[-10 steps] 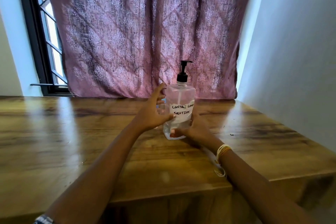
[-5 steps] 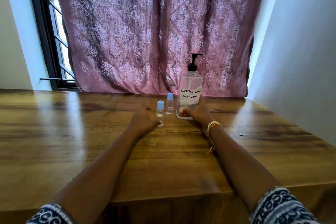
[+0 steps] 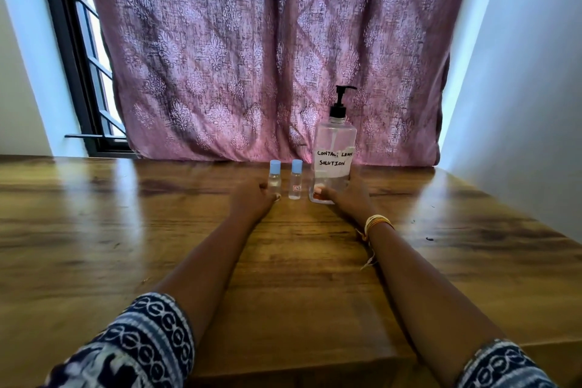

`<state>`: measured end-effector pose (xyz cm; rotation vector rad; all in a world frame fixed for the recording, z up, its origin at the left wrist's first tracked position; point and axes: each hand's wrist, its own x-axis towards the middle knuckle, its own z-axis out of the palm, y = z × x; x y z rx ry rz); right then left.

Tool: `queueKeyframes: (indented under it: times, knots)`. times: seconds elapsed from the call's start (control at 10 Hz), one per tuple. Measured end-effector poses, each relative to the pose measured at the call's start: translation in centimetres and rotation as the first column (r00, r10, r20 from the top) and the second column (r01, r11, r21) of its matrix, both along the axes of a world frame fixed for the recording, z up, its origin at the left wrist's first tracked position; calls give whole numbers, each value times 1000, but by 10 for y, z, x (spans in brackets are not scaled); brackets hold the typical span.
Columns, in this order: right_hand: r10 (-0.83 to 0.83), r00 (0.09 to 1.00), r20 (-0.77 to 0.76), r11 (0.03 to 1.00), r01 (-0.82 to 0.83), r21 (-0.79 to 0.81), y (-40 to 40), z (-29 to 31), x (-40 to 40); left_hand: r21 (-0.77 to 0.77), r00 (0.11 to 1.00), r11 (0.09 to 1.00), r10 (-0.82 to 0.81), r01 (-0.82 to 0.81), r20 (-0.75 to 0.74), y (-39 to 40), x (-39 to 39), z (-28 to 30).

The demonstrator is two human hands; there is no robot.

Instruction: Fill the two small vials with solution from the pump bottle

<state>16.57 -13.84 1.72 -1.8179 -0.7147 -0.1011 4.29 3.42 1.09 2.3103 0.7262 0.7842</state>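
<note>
Wooden bench [image 3: 126,246], viewed from the head camera. The pump bottle [image 3: 335,164] stands upright near the far edge, clear plastic with a black pump head, spout pointing right. A white handwritten label on it reads "CONTACT LENS SOLUTION". Clear liquid fills only the lowest part of the bottle.

Two small vials stand upright just left of the bottle, both with light blue caps on. The left vial [image 3: 274,179] and the right vial [image 3: 296,180] are near each other but apart. The right vial carries a small red-and-white label low on its body. Both show clear contents; fill level cannot be read.

Left hand [image 3: 253,200] rests low on the bench with its fingers [image 3: 264,186] curled round the base of the left vial, thumb at the vial's right side. Right hand [image 3: 345,198] grips the base of the pump bottle, thumb [image 3: 318,191] across its front and the other fingers behind it, out of sight.

A yellow thread bracelet [image 3: 376,224] sits on the right wrist. Both arms show patterned navy-and-white sleeves [image 3: 138,343] near the bottom edge.

Behind the bench hangs a pink patterned curtain [image 3: 252,50]; a dark-framed window [image 3: 85,72] shows at its left.
</note>
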Motion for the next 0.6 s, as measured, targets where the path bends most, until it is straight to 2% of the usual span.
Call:
queueKeyframes:
  times: [0.3, 0.4, 0.5, 0.6]
  knots:
    - [-68, 998, 2, 991, 68, -117, -1, -7, -2, 57, 994, 995, 86, -82, -65, 0, -3, -4]
    - [-82, 997, -13, 982, 79, -171, 8, -34, 31, 73, 992, 996, 50, -42, -117, -11, -14, -10]
    - [-102, 995, -9, 980, 99, -175, 7, -36, 30, 107, 988, 994, 1, 16, -156, -19, -21, -12]
    - [-125, 991, -41, 986, 119, -119, 2, -18, 1, 88, 996, 996, -8, 15, -86, -18, -24, -11]
